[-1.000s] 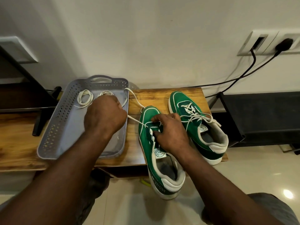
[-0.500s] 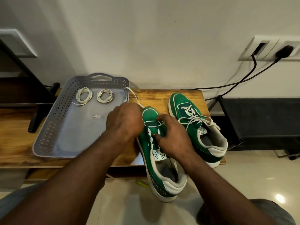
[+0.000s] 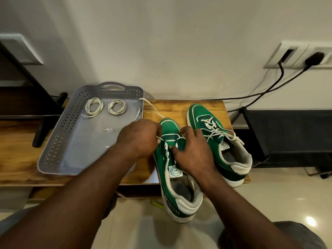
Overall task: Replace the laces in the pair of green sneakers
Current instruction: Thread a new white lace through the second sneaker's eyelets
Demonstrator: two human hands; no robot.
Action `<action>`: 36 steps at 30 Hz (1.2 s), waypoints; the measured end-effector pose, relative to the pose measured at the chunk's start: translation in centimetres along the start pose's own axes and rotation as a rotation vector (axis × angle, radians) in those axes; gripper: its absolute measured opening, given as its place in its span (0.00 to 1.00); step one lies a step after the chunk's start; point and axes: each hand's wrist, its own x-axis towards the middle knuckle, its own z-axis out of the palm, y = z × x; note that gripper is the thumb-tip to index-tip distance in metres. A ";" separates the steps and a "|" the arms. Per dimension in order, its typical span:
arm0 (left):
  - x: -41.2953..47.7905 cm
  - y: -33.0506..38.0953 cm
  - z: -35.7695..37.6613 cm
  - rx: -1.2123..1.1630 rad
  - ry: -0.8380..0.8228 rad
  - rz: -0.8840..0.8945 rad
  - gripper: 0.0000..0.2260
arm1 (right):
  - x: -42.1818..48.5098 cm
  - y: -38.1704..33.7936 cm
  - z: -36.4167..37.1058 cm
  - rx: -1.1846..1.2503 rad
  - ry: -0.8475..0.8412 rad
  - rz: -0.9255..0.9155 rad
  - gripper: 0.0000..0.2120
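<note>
Pinches a flat white lace (image 3: 154,110) in the left hand (image 3: 138,139) at the nearer green suede sneaker (image 3: 168,127)'s eyelets. Grips that sneaker's upper with the right hand (image 3: 193,152), on a wooden table (image 3: 179,109).

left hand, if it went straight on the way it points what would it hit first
Most likely the toe of the near sneaker. The left hand, pinching a lace, points up and right along its forearm, and that toe lies just ahead of it. Depth is unclear, so it could pass just above.
</note>
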 end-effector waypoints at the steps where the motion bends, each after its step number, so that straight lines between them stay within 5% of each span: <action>1: 0.0 0.5 0.3 0.036 0.006 -0.001 0.09 | 0.0 0.0 0.0 -0.020 0.020 -0.007 0.27; 8: 0.3 1.4 0.5 0.000 0.023 -0.147 0.04 | -0.1 -0.1 0.0 -0.088 0.035 -0.001 0.22; 10: 0.7 0.9 -0.2 -0.168 -0.023 -0.223 0.06 | -0.2 -0.2 0.0 -0.096 0.020 0.002 0.23; 15: 0.0 -0.2 -3.5 -1.028 -0.193 -0.422 0.07 | -0.4 -0.1 -0.1 -0.120 0.017 0.010 0.25; 22: 0.0 -2.4 -5.7 -1.212 0.069 -0.475 0.08 | -0.3 -0.1 0.2 -0.186 -0.010 0.046 0.34; 27: 0.8 -3.2 -5.6 -0.879 0.211 -0.400 0.05 | -0.1 -0.2 0.0 -0.027 0.068 -0.009 0.24; 31: 0.1 -2.9 -4.7 -0.266 0.031 -0.284 0.08 | 0.5 -0.7 -1.6 0.604 0.167 0.044 0.19; 36: -0.3 -0.5 -3.2 -0.105 -0.023 -0.074 0.15 | 1.4 -2.2 -5.8 1.217 0.096 -0.021 0.08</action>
